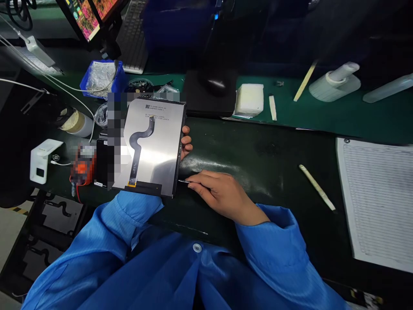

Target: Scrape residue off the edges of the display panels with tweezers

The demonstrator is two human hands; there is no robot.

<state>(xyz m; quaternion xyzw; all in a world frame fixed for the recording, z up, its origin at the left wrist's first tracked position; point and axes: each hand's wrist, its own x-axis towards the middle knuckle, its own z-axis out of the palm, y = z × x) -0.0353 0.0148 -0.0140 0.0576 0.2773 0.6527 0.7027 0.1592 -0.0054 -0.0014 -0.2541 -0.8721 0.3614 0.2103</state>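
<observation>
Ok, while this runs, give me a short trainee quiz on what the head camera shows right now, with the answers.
1. Which hand holds the thin metal tool at the edge of the screen panel?
2. True or false: the black ribbon cable lies on the panel's silver back.
3. What pale item lies on the dark mat, just left of the lined paper sheet?

Key:
1. The right hand
2. True
3. A pale stick
</observation>
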